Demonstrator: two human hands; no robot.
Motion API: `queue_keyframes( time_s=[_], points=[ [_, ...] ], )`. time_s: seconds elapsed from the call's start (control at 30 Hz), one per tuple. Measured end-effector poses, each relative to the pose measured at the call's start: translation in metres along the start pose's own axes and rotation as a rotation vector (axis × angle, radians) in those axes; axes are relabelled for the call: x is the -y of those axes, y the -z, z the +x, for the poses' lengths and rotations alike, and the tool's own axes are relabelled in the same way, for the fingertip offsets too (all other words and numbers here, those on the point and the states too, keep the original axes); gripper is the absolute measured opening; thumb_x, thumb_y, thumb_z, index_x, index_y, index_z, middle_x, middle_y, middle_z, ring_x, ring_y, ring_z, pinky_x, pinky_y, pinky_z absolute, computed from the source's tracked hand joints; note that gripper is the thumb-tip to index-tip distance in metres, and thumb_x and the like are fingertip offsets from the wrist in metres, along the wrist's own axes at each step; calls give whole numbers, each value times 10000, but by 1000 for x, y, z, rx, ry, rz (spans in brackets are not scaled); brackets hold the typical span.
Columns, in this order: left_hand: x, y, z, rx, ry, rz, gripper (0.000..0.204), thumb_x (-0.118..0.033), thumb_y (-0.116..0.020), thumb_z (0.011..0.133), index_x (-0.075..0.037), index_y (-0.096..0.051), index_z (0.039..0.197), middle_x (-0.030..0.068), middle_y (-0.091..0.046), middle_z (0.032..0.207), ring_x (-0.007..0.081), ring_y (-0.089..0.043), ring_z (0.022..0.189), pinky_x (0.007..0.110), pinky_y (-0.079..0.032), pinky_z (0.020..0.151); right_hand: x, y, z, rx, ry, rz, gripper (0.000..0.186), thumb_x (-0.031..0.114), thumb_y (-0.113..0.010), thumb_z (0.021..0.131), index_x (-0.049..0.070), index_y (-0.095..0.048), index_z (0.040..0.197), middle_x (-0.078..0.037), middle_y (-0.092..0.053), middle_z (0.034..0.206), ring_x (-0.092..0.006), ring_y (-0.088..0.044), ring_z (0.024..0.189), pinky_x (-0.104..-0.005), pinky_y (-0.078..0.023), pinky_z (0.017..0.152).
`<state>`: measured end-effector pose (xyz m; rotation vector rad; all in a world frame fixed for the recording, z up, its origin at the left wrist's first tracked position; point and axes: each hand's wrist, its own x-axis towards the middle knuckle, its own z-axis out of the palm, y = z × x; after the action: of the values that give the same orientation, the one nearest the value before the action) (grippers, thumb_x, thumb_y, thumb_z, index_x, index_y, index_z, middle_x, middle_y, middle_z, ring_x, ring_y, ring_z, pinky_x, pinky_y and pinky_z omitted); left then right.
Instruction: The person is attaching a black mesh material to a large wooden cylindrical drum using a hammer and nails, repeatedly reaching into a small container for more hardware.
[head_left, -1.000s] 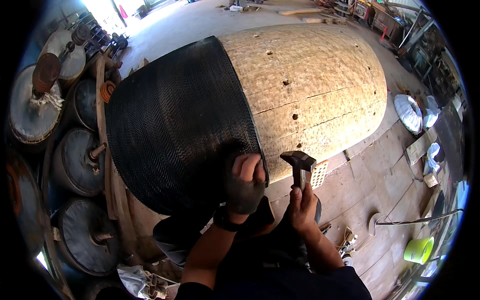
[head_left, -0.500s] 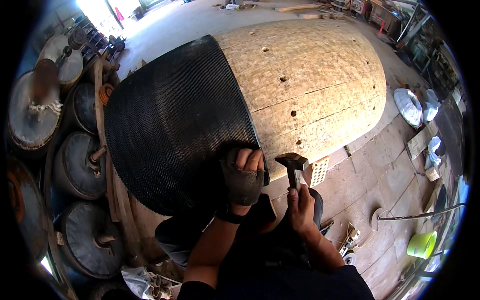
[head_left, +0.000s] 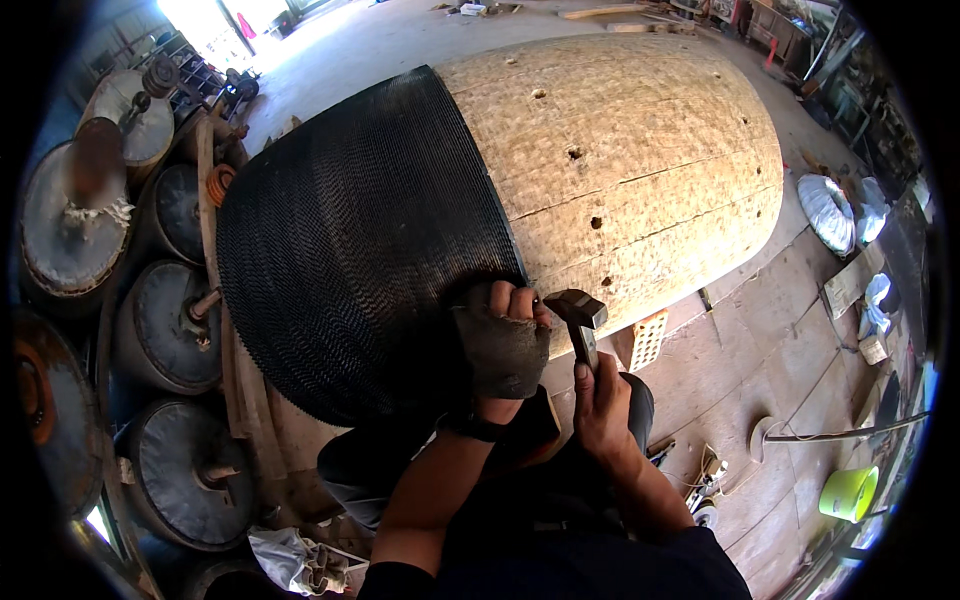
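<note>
A large barrel-shaped wooden drum lies on its side before me. Its left part is covered by a black, finely ridged sheet, whose edge runs across the drum. At the near end of that edge rests my left hand, in a dark fingerless glove. Its fingers are curled together, and whatever they pinch is hidden. My right hand grips a hammer by its handle. The hammer's metal head is right beside the left fingertips, close to the bare wood.
Several round-ended drums stand along the left, behind wooden beams. A perforated block sits under the drum's near side. To the right are a yellow-green bucket, white bags and a rod on a round base.
The hammer head has come in closer to my left fingertips. My left hand has shifted slightly right and turned a little at the sheet's edge. The whole view has moved slightly.
</note>
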<state>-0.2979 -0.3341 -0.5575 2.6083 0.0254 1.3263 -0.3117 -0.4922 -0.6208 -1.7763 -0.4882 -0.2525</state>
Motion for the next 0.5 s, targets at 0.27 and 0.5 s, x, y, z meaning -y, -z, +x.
queue_keyframes(
  time_s=[0.27,0.5],
  points=[
    [-5,-4,4,-12,-31,136,138,-200,-626,835,-113,-525,872,61,-472,874,236,-503,859,393,-437,748,2,1,10,11,67,-174,191,127,-619,976,7,-536,1099,-263,-625,748,-486,-632,684,-526,-486,576],
    [-5,-5,1,-7,-23,138,208,-214,-699,775,-117,-577,912,70,-510,871,286,-517,868,472,-413,757,-1,-2,7,-5,33,-251,167,121,-624,967,12,-541,1064,-256,-630,747,-483,-632,676,-521,-492,579]
  ],
)
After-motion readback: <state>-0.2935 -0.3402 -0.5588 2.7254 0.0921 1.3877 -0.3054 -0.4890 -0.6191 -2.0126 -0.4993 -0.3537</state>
